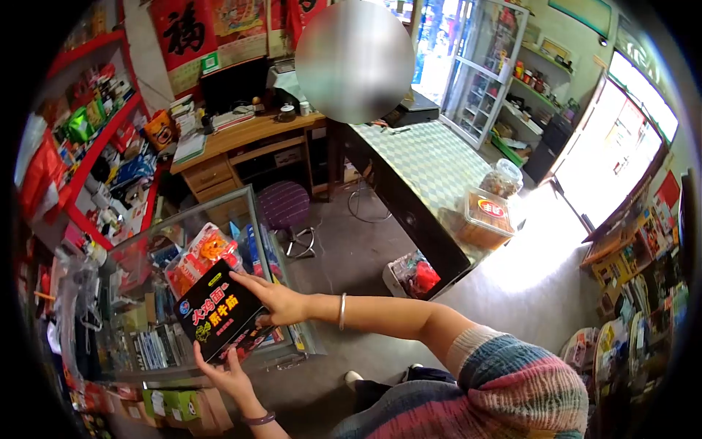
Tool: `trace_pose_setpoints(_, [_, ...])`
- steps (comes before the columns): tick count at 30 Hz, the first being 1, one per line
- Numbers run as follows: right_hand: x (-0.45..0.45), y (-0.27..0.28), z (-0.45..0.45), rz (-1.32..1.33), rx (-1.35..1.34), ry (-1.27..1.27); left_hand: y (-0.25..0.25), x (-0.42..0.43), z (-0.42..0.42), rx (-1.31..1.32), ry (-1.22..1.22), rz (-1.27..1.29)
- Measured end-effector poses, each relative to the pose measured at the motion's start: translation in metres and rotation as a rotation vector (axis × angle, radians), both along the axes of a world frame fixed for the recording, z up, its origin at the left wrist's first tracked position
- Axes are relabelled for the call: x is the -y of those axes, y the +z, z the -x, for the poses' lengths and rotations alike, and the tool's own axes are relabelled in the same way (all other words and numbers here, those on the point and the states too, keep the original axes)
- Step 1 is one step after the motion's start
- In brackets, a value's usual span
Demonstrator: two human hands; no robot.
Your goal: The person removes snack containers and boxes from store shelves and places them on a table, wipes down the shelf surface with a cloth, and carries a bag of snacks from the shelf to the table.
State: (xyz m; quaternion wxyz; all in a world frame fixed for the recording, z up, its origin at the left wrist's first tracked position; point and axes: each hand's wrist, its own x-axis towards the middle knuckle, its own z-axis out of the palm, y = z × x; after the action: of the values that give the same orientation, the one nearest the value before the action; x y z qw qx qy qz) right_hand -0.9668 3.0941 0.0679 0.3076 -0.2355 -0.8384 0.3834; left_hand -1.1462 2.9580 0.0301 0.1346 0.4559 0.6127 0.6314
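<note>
A black snack box (223, 307) with pink and yellow Chinese lettering is tilted over the glass display case. My right hand (281, 298) grips its right edge, fingers on the upper corner and thumb lower down. At the lower left edge, my left hand (227, 377) holds the box, its fingertips against the front and side. Just behind the box, a red and clear snack package (205, 256) sits on the glass case (139, 249). Part of that package is hidden by the box.
A purple stool (284, 205) stands beyond the case, near a wooden desk (252, 139). On the checkered table (431, 154) are a plastic tub (486, 223) and a jar (503, 179). Red shelves (102, 157) rise at the left; a bin (413, 274) sits on the floor.
</note>
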Motion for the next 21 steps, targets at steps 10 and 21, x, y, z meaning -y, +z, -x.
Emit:
trace_pose_setpoints(10, [0.097,-0.06,-0.131,0.234,0.142,-0.201,-0.003,0.025,-0.025,-0.515,0.406,-0.105])
trace_pose_setpoints(21, [0.489,-0.188,-0.407,0.69,0.129,-1.108,0.05,0.103,-0.357,-0.566,-0.591,-0.387])
